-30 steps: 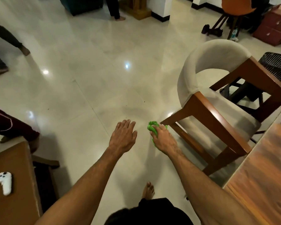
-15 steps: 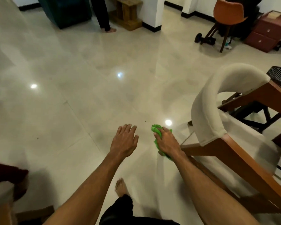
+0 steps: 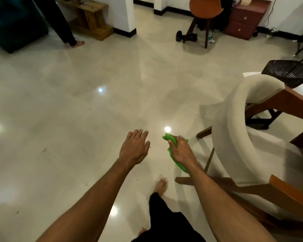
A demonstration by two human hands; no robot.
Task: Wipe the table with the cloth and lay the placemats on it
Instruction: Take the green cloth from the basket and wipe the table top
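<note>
Glossy floor tiles (image 3: pixel 77 119) fill the view; the wooden table seen a second ago has slipped out of frame as the person walks past the padded chair (image 3: pixel 234 137). The right hand (image 3: pixel 182 151) keeps the green cloth (image 3: pixel 170 137) bunched in curled fingers, while the left hand (image 3: pixel 134 149) hangs empty, fingers straight. Wiping seems not yet begun; no placemats show.

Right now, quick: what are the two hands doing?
Left hand: open, fingers straight, holding nothing.
Right hand: grips the green cloth, which bunches out past the fingers and trails under the wrist.
</note>
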